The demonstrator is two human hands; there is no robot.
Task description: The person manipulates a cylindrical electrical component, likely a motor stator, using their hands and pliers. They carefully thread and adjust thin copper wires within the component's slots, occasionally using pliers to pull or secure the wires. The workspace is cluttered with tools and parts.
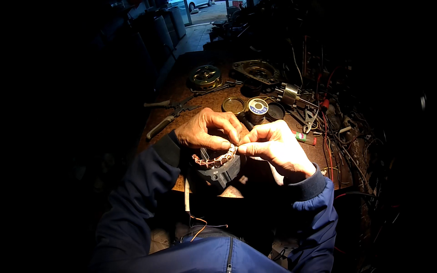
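Note:
A dark motor stator with copper windings wrapped in white binding sits at the near edge of the brown workbench. My left hand rests on its top rim, fingers curled over the windings. My right hand pinches at the same spot on the winding ring, fingertips meeting the left hand's. A white lead and thin orange wires hang down from the stator toward my lap.
Pliers lie at the left of the bench. A round spool with a blue and white label stands behind my hands, with a metal ring, round motor covers and a cast housing. Tangled wires crowd the right side.

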